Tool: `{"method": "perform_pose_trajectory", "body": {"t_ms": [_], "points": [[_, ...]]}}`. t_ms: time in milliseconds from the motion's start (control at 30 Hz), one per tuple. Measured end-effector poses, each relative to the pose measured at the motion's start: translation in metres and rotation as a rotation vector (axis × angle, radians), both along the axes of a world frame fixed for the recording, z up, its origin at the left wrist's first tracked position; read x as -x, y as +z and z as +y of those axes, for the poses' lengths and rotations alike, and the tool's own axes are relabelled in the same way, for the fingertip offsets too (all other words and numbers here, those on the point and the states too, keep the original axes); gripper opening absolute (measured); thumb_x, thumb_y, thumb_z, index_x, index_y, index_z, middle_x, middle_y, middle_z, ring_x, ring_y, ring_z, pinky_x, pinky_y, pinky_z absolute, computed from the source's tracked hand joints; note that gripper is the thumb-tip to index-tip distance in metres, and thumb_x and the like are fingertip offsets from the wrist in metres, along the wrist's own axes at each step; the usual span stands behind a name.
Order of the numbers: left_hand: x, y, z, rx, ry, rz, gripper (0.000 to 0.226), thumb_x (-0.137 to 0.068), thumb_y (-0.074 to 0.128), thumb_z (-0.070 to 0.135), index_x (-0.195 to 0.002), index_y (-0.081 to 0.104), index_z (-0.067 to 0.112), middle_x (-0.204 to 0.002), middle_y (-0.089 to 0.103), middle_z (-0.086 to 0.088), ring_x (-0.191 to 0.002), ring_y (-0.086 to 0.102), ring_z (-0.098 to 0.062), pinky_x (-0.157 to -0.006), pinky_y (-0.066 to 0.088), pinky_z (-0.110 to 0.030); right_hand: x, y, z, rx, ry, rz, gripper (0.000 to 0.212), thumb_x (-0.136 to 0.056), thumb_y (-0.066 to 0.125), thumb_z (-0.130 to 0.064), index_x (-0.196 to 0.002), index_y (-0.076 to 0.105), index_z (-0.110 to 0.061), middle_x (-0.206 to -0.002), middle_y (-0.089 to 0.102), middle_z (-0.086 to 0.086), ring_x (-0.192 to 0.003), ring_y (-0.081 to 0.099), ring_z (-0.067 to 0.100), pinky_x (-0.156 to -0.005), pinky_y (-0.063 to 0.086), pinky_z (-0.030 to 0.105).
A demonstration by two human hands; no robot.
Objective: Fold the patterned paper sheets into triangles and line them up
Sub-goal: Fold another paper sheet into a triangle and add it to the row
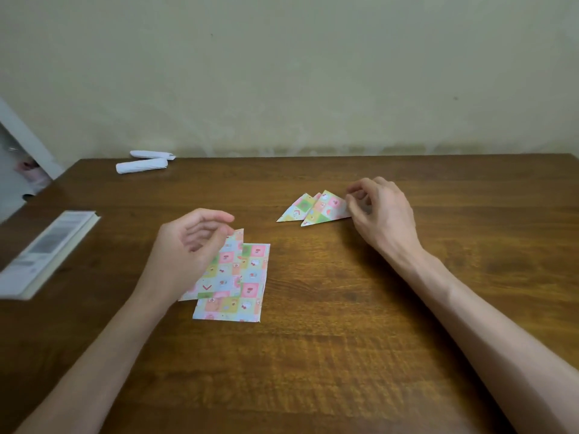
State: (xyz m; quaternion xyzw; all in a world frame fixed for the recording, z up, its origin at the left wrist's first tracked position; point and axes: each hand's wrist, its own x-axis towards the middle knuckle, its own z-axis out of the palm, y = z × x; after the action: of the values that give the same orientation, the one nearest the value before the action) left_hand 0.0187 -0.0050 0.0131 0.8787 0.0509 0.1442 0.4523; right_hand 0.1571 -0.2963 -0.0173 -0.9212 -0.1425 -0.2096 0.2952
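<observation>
Head view: patterned sheets (250, 277), two, flat, overlapped and offset, lying left of bench centre, long axes roughly 12 to 6 o'clock. Top sheet (219, 270) skewed slightly toward 1 o'clock, covering the 9 o'clock side of the lower one. Folded triangles (297, 209), at least two, overlapped in a short row toward 2 o'clock from the sheets and well apart from them, with long edges toward 6 o'clock and apexes toward 12. Front triangle (327, 208) uppermost, at the 3 o'clock end of the row.

Left hand (191, 242) over the 10 o'clock corner of the top sheet, fingers loosely curled. Contact with the paper hidden behind the fingers, so grip not determinable. Right hand (380, 208) at the 3 o'clock corner of the front triangle, thumb and forefinger apparently pinching that corner, other fingers curled.

Judged step: latest triangle being set into the row, next sheet due for folding. Deciding relation: sheets directly under the left hand, right hand off at 2 o'clock and much farther. Pickup probably best made by the left, at the 10 o'clock corner.

Bench (313, 371) of dark wood. White paper rolls (142, 162) near its 11 o'clock edge. Blurred book-like item (47, 255) at 9 o'clock.
</observation>
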Motion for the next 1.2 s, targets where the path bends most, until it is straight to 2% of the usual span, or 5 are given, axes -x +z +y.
{"method": "perform_pose_trajectory", "body": {"t_ms": [67,267,533,867,1200], "points": [[-0.004,0.001,0.017,-0.201,0.003,0.117,0.035,-0.091,0.076,0.026,-0.119,0.065,0.043,-0.120,0.070,0.016,-0.101,0.063,-0.003,-0.073,0.054,-0.025,0.009,0.002,0.005,-0.001,0.040,-0.016,0.015,-0.097,0.062,-0.030,-0.107,0.072,-0.022,-0.092,0.056,-0.013,-0.094,0.057,0.018,-0.076,0.041,0.032],[-0.003,0.006,0.032,-0.460,-0.057,0.503,0.101,-0.061,0.071,0.070,-0.153,0.035,0.049,-0.167,0.026,0.011,-0.155,0.022,-0.021,-0.124,0.019,-0.056,0.046,0.002,0.027,-0.058,0.154,-0.040,0.013,-0.098,0.064,-0.029,-0.106,0.073,-0.027,-0.092,0.059,-0.013,-0.092,0.054,0.014,-0.076,0.039,0.029],[-0.002,0.003,0.028,-0.466,-0.038,0.463,0.088,-0.078,0.078,0.057,-0.151,0.030,0.055,-0.153,0.043,0.028,-0.149,0.024,-0.026,-0.119,0.026,-0.054,0.075,-0.011,0.052,-0.022,0.311,-0.014,0.016,-0.095,0.066,-0.029,-0.109,0.071,-0.025,-0.100,0.062,-0.009,-0.099,0.059,0.017,-0.084,0.047,0.031],[-0.006,-0.008,0.038,-0.437,0.049,0.184,0.047,-0.085,0.081,0.037,-0.129,0.065,0.046,-0.105,0.063,0.036,-0.140,0.048,-0.020,-0.118,0.028,-0.063,0.083,-0.016,0.055,0.016,0.361,0.104,0.018,-0.097,0.063,-0.033,-0.114,0.069,-0.030,-0.100,0.061,-0.014,-0.103,0.055,0.009,-0.084,0.047,0.028],[-0.033,0.001,0.043,-0.433,-0.190,0.451,0.058,-0.056,0.074,0.067,-0.111,0.063,0.051,-0.128,0.052,0.020,-0.122,0.048,-0.007,-0.109,0.042,-0.050,0.082,-0.017,0.054,-0.012,0.357,0.145,0.018,-0.097,0.064,-0.035,-0.114,0.070,-0.031,-0.100,0.060,-0.018,-0.103,0.051,0.003,-0.083,0.042,0.022]]}}
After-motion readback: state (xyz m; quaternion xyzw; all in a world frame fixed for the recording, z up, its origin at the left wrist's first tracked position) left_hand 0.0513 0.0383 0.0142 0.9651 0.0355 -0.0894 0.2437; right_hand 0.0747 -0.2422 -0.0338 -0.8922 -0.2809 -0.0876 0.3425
